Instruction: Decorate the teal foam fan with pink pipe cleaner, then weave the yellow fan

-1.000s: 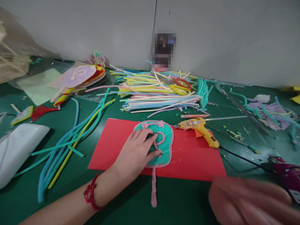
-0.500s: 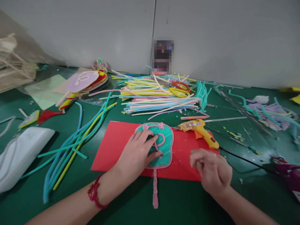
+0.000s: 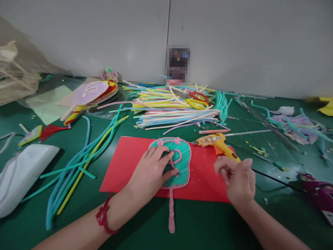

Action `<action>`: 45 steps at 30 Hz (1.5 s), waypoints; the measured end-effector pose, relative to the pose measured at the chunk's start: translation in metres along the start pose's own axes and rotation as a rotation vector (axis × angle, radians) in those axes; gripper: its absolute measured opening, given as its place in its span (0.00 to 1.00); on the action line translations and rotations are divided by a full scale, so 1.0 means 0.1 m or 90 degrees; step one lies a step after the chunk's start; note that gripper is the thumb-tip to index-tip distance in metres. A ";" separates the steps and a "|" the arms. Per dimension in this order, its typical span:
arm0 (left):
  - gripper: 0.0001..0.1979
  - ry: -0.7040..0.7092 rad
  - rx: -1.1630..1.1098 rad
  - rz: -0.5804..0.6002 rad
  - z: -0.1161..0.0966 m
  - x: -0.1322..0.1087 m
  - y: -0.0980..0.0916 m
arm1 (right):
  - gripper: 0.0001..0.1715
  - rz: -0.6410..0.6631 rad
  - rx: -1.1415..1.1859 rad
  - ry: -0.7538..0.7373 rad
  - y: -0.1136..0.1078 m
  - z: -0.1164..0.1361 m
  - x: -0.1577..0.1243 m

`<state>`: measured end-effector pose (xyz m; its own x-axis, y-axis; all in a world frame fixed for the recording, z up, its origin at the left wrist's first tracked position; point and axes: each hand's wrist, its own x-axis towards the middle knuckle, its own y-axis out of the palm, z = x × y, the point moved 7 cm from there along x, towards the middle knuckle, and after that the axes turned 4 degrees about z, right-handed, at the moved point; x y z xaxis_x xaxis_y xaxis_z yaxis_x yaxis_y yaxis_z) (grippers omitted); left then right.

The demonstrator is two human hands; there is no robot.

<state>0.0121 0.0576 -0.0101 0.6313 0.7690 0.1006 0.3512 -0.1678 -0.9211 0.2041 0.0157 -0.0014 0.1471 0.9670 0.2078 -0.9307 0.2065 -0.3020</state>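
The left hand [image 3: 151, 166] lay palm down on the green fan [image 3: 184, 178], its fingers spread and the thumb parted from the forefinger. Thumb and forefinger tips rested at the pink loop [image 3: 181, 157] on the fan's face; whether they pinched it could not be determined. A red bracelet [image 3: 103, 217] was worn at that wrist.

The right hand [image 3: 240, 180] was raised over the right end of the red card [image 3: 122, 166], fingers curled inward and thumb up. Whether it had hold of anything small could not be established. It was near the handle end of the yellow glue gun [image 3: 221, 140], whose nozzle pointed toward the fan and sat just beside its upper right edge.

The fan lay flat on the card, its pink handle [image 3: 171, 213] extending past the near edge over the green table [image 3: 140, 225]. Behind the card was a heap of coloured stems [image 3: 166, 114], with scissors [image 3: 199, 96] on top. To the left were longer loose stems [image 3: 49, 217], a white case [image 3: 33, 166] and a lilac fan [image 3: 93, 92].
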 end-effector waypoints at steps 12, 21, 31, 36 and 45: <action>0.20 -0.003 0.001 -0.004 0.01 -0.01 0.00 | 0.26 0.214 0.308 0.183 0.36 -0.01 0.21; 0.20 0.003 -0.008 0.002 0.00 0.00 -0.01 | 0.14 0.155 0.075 -0.062 0.31 0.07 0.15; 0.19 0.020 -0.013 -0.014 -0.02 -0.01 -0.01 | 0.17 0.230 -0.435 -0.331 0.61 0.29 -0.08; 0.21 0.015 -0.005 0.003 -0.02 0.00 -0.01 | 0.20 0.275 -0.440 -0.305 0.67 0.22 -0.08; 0.22 0.023 -0.007 -0.007 -0.01 -0.01 -0.01 | 0.21 0.274 -0.447 -0.302 0.68 0.23 -0.06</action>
<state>0.0117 0.0560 -0.0093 0.6517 0.7483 0.1240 0.3654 -0.1665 -0.9158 0.1325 0.0201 -0.0016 -0.4569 0.8515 0.2574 -0.4369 0.0373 -0.8988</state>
